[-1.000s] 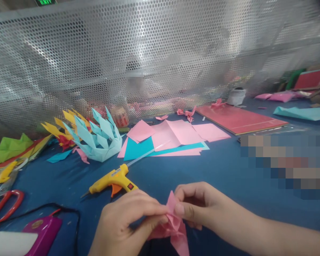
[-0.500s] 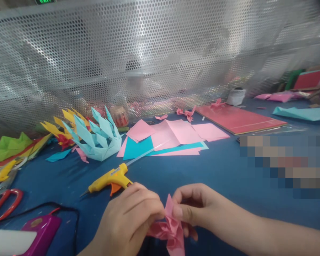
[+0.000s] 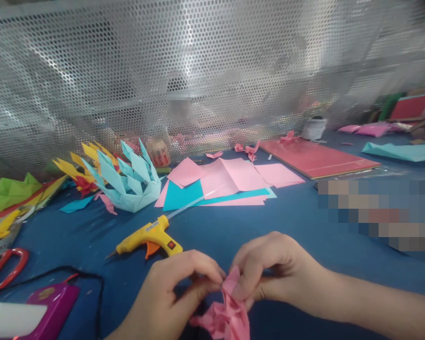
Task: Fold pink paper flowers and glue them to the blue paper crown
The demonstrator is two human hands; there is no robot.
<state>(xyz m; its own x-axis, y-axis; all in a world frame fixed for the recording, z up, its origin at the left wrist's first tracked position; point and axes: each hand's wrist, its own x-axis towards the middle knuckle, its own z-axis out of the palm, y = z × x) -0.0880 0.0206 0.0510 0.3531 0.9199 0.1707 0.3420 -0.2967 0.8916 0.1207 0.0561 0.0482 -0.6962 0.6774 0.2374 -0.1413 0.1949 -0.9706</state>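
Observation:
A pink folded paper flower (image 3: pixel 221 318) with pointed petals is at the bottom centre, low over the blue table. My left hand (image 3: pixel 179 290) is closed, its thumb and forefinger pinching at the side of the upright petal. From the other side my right hand (image 3: pixel 272 267) grips that same petal between thumb and bent fingers. The lower part of the flower is cut off by the picture's edge. Just beyond my left hand lies a yellow glue gun (image 3: pixel 145 238) with an orange trigger, its clear stick pointing towards the paper sheets.
Pink sheets (image 3: pixel 230 174) overlap blue paper (image 3: pixel 182 196) behind the glue gun. A light blue folded paper crown (image 3: pixel 136 198) stands left of them. Red-handled scissors (image 3: pixel 19 269) and a purple device (image 3: pixel 62 302) with a black cord occupy the left. A red board (image 3: pixel 315 158) lies back right.
Both hands have shifted their grip on the petal; the right fingers now curl over it from above. The flower has turned and dropped slightly, and more of the glue gun's handle shows.

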